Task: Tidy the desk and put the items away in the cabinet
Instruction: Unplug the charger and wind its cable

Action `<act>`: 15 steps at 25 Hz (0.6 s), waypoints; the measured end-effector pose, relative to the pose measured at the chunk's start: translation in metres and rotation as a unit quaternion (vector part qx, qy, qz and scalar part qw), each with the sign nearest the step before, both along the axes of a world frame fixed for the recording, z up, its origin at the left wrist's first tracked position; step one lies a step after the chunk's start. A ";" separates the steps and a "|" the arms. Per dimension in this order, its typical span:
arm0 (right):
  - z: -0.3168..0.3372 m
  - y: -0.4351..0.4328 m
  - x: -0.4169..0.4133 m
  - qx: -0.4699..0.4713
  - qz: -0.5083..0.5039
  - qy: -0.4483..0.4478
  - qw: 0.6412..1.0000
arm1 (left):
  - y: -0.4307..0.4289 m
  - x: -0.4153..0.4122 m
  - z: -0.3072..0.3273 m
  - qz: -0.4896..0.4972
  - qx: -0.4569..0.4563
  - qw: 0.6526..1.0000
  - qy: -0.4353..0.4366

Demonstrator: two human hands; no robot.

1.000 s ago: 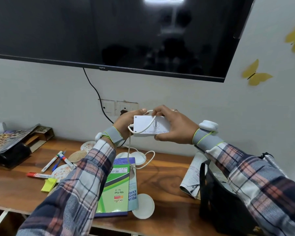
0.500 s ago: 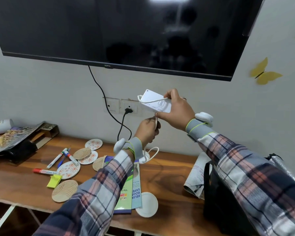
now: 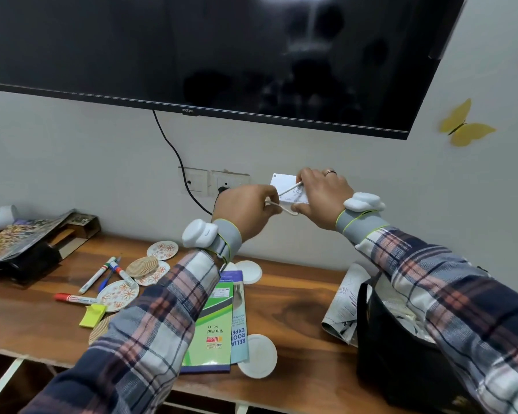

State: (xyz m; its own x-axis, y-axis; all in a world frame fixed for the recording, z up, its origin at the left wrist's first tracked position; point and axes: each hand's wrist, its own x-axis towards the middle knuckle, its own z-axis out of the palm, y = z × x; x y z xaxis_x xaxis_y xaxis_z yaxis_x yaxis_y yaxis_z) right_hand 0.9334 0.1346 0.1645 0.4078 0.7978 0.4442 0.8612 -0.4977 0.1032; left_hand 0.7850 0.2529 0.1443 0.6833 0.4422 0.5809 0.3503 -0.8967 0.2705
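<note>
My right hand (image 3: 323, 195) grips the white charger block (image 3: 281, 181) up by the wall sockets (image 3: 222, 182). My left hand (image 3: 245, 209), just beside it, pinches its white cable (image 3: 290, 189). Below, coasters (image 3: 118, 294), markers (image 3: 75, 298) and a green slip pad (image 3: 213, 324) lie on the wooden desk (image 3: 296, 312).

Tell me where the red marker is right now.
In the head view the red marker lies on the left part of the wooden desk, just behind the yellow sticky pad and beside the floral coaster.
</note>
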 end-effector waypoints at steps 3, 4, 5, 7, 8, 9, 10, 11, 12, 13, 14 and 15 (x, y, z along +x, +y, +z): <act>-0.005 -0.007 0.005 -0.072 0.025 0.017 0.997 | 0.006 0.003 0.014 -0.003 -0.004 1.000 -0.029; -0.007 -0.009 0.005 -0.086 0.033 0.024 0.995 | 0.008 0.005 0.017 0.000 -0.011 0.999 -0.040; -0.009 -0.011 0.005 -0.094 0.042 0.032 0.994 | 0.009 0.007 0.019 -0.001 -0.017 0.999 -0.048; -0.013 -0.013 0.004 -0.104 0.060 0.035 0.992 | 0.007 0.014 0.021 -0.020 -0.028 0.998 -0.054; -0.014 -0.013 0.004 -0.105 0.068 0.031 0.992 | 0.006 0.016 0.022 -0.031 -0.032 0.997 -0.059; -0.014 -0.014 0.004 -0.101 0.076 0.029 0.992 | 0.005 0.018 0.024 -0.038 -0.038 0.996 -0.067; -0.015 -0.014 0.004 -0.094 0.083 0.034 0.992 | 0.006 0.020 0.026 -0.042 -0.048 0.995 -0.076; -0.015 -0.015 0.005 -0.085 0.092 0.042 0.991 | 0.007 0.023 0.028 -0.046 -0.058 0.994 -0.083; -0.015 -0.017 0.006 -0.075 0.099 0.048 0.991 | 0.008 0.025 0.029 -0.053 -0.065 0.993 -0.088; -0.014 -0.018 0.008 -0.066 0.107 0.049 0.991 | 0.009 0.028 0.030 -0.066 -0.071 0.991 -0.089; -0.013 -0.019 0.008 -0.058 0.114 0.049 0.991 | 0.009 0.031 0.032 -0.083 -0.082 0.989 -0.088; -0.012 -0.019 0.007 -0.052 0.122 0.053 0.990 | 0.009 0.034 0.033 -0.100 -0.099 0.986 -0.089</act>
